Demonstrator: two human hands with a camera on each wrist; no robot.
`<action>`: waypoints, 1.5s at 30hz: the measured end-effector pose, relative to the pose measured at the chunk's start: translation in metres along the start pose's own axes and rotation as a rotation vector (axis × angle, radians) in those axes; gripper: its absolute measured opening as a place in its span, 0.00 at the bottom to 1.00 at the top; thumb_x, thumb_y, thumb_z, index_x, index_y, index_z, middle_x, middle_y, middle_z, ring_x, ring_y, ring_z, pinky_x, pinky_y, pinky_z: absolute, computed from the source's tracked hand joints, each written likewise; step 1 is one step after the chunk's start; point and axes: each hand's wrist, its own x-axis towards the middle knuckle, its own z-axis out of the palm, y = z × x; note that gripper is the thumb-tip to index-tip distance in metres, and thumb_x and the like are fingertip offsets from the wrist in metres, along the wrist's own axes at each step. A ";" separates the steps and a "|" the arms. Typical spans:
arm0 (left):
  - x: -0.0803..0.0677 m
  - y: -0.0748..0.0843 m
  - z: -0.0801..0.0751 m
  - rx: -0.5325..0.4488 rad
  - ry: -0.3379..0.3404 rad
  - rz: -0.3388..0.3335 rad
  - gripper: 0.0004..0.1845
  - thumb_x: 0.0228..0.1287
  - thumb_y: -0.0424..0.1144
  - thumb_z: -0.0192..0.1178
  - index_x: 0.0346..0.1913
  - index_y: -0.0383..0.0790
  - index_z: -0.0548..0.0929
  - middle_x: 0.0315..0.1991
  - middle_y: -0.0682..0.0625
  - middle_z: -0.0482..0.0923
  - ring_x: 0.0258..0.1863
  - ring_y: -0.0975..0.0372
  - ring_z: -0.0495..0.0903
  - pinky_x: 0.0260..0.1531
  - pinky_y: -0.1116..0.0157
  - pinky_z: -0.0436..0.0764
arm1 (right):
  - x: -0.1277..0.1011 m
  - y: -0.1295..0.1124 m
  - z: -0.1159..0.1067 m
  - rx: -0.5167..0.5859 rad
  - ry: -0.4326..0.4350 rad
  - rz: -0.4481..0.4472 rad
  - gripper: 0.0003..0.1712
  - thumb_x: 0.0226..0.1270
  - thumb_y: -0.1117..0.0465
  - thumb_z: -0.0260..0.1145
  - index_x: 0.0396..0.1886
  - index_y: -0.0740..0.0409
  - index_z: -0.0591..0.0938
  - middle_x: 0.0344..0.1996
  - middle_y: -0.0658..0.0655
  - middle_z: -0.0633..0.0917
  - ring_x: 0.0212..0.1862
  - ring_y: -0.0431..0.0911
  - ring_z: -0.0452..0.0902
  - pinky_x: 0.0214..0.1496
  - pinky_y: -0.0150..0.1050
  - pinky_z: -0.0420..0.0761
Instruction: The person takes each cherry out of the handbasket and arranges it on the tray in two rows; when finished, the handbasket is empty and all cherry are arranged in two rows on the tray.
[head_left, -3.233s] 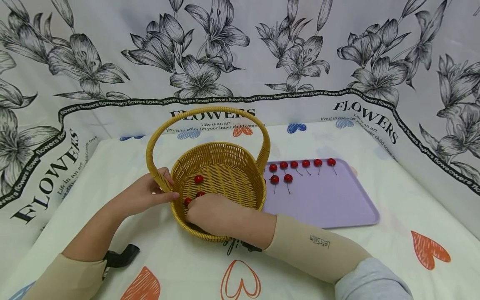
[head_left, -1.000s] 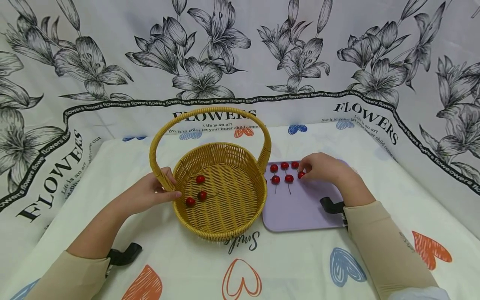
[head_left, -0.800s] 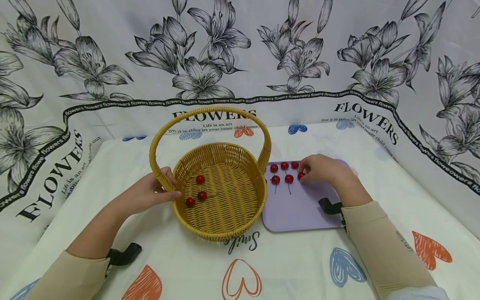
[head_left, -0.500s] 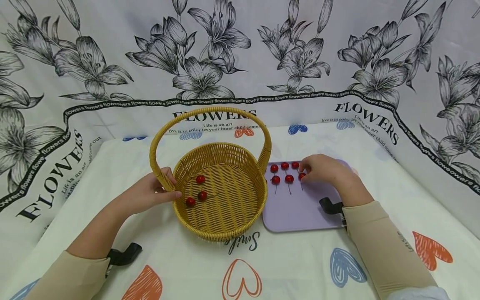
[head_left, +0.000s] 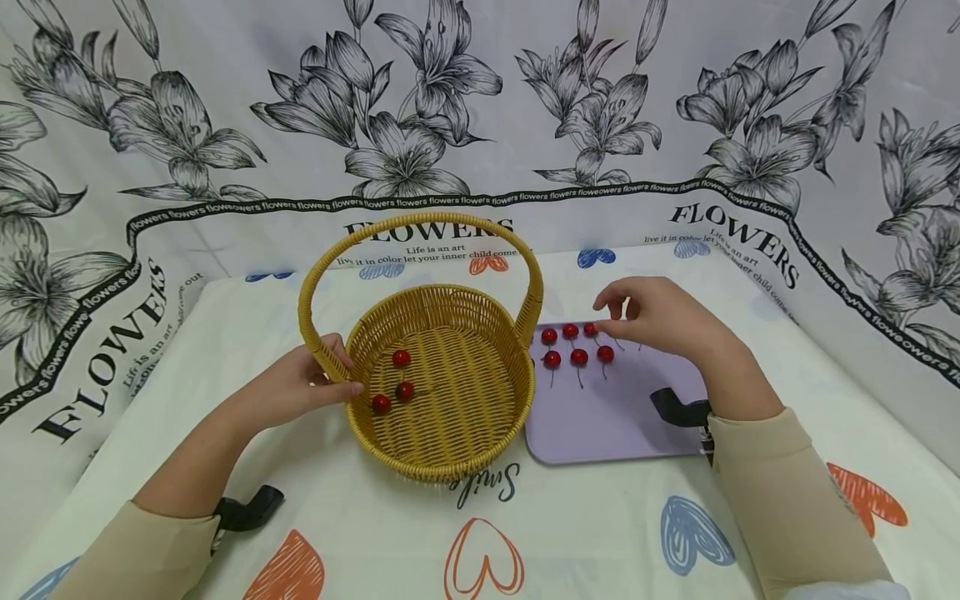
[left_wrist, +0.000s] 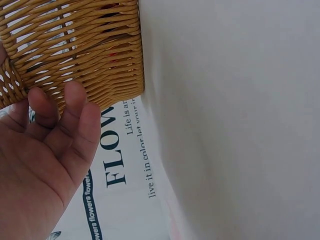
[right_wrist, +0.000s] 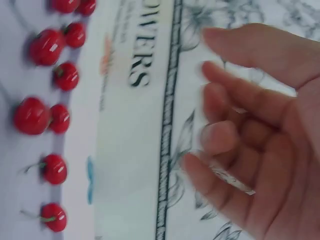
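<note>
A round yellow wicker basket (head_left: 437, 472) with a tall arched handle stands on the cloth. My left hand (head_left: 300, 383) grips its left side at the handle's foot, thumb over the rim; fingers (left_wrist: 82, 127) lie against the weave in the left wrist view. Three red cherries (head_left: 405, 391) lie inside, toward the left. To the right, a lilac tray (head_left: 600, 425) bears two rows of stemmed cherries (head_left: 579, 357) near its far edge. Above the far row hovers my right hand (head_left: 667, 317), thumb and fingers parted. In the right wrist view its loosely bent fingers (right_wrist: 240, 95) hold nothing.
A white cloth (head_left: 570, 533) printed with hearts covers the table. Behind stands a flower-printed curtain (head_left: 517, 125). A black wrist mount (head_left: 251, 510) sits at my left wrist, another black mount (head_left: 678, 410) at my right. The tray's left edge reaches close to the basket.
My right hand came from inside the basket to the tray, set a cherry down at the right end of the near row, let go and rose up and away. The left hand kept its grip.
</note>
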 end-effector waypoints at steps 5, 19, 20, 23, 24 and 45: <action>0.000 0.001 0.000 0.001 0.003 0.004 0.14 0.67 0.38 0.70 0.44 0.38 0.75 0.39 0.49 0.82 0.41 0.55 0.82 0.41 0.60 0.80 | -0.009 -0.022 -0.001 0.091 0.171 -0.156 0.11 0.67 0.59 0.74 0.48 0.51 0.87 0.33 0.52 0.80 0.33 0.48 0.74 0.31 0.38 0.77; 0.000 0.000 0.000 0.002 -0.003 -0.010 0.14 0.67 0.39 0.70 0.44 0.39 0.75 0.39 0.49 0.82 0.43 0.54 0.81 0.43 0.59 0.80 | -0.003 -0.083 0.041 0.181 0.194 -0.548 0.09 0.65 0.64 0.74 0.44 0.52 0.86 0.31 0.46 0.79 0.30 0.41 0.71 0.28 0.35 0.73; 0.000 0.000 -0.001 0.003 -0.002 -0.009 0.14 0.67 0.39 0.70 0.44 0.39 0.75 0.39 0.49 0.82 0.43 0.54 0.81 0.43 0.59 0.80 | 0.000 -0.088 0.045 0.157 0.187 -0.556 0.09 0.66 0.63 0.74 0.44 0.52 0.86 0.31 0.46 0.79 0.31 0.40 0.71 0.29 0.35 0.73; 0.000 0.000 -0.002 0.002 0.000 -0.003 0.14 0.67 0.39 0.70 0.44 0.39 0.75 0.39 0.49 0.82 0.44 0.54 0.81 0.43 0.59 0.80 | 0.010 -0.105 0.063 0.032 0.157 -0.587 0.08 0.67 0.60 0.73 0.45 0.51 0.87 0.36 0.46 0.82 0.34 0.38 0.73 0.33 0.33 0.76; 0.000 0.000 -0.002 0.002 0.001 -0.001 0.14 0.67 0.39 0.70 0.44 0.38 0.75 0.39 0.49 0.82 0.43 0.54 0.81 0.43 0.59 0.80 | 0.014 -0.110 0.070 -0.021 0.144 -0.604 0.08 0.67 0.59 0.73 0.45 0.51 0.87 0.37 0.47 0.83 0.35 0.37 0.74 0.35 0.33 0.77; -0.001 -0.001 0.000 -0.012 -0.005 0.025 0.13 0.67 0.39 0.70 0.44 0.39 0.75 0.39 0.50 0.83 0.44 0.55 0.83 0.44 0.59 0.81 | 0.062 -0.171 0.162 -0.579 -0.373 -0.515 0.25 0.82 0.59 0.56 0.75 0.46 0.73 0.65 0.53 0.77 0.63 0.45 0.76 0.63 0.40 0.76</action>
